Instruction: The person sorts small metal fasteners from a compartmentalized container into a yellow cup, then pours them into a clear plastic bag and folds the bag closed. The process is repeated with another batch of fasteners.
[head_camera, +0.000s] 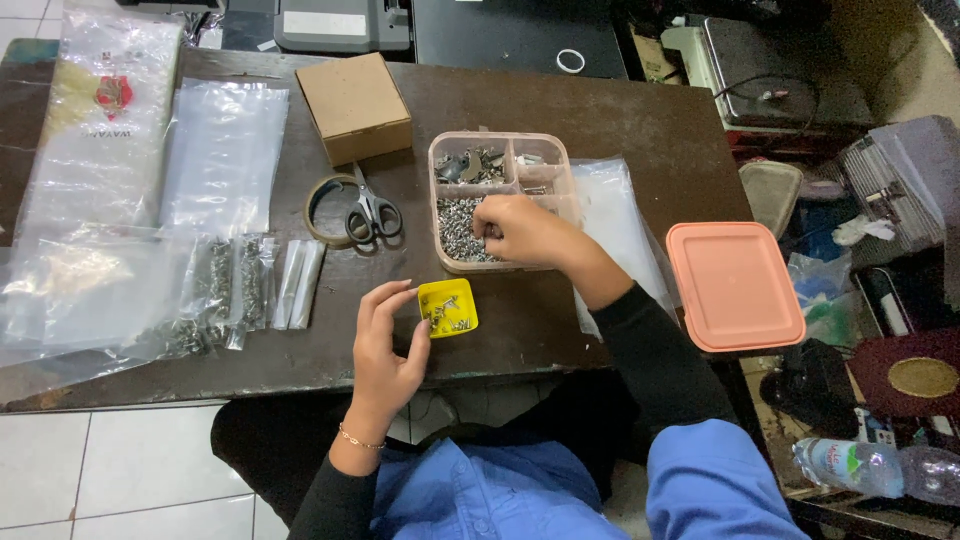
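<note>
Right hand (520, 230) fingers pinching into screws in divided box (500, 200), 12 o'clock. Left hand (385, 345) spread, steadying yellow tray (448, 306) against sliding on surface (560, 110).

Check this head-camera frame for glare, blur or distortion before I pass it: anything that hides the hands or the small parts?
Head view: sharp overall, both hands crisp. Soft glare whitens the clear plastic bags at left, veiling their contents. The right hand covers part of the divided parts box; screws in the yellow tray beside the left hand are too small to resolve. Table edges bow slightly, wide-angle.
</note>
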